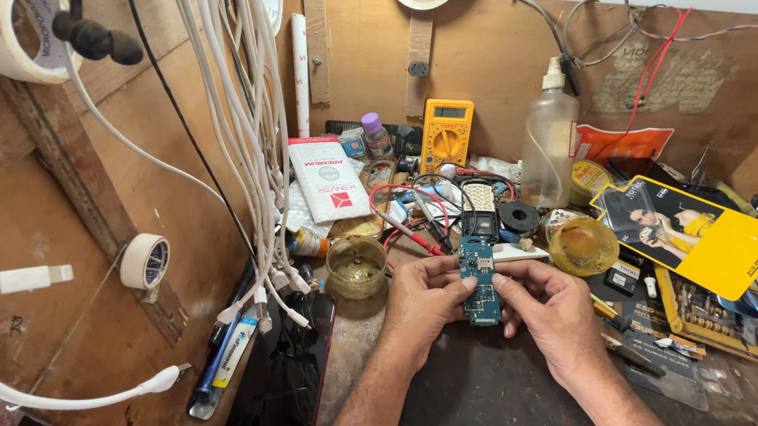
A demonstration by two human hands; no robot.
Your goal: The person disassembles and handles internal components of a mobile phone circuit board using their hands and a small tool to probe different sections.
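A small blue circuit board (pixel 478 279) stands upright between my two hands above the dark work mat (pixel 477 396). My left hand (pixel 423 302) grips its left edge with thumb and fingers. My right hand (pixel 547 308) pinches its right edge, thumb on the face of the board. Both hands hold the board just in front of the clutter at the back of the bench.
A black phone with a red rim (pixel 282 381) lies left under hanging white cables (pixel 250 151). A small glass cup (pixel 356 265), a yellow multimeter (pixel 445 134), a plastic bottle (pixel 549 148), a yellow card (pixel 687 232) and a parts tray (pixel 713 321) crowd around.
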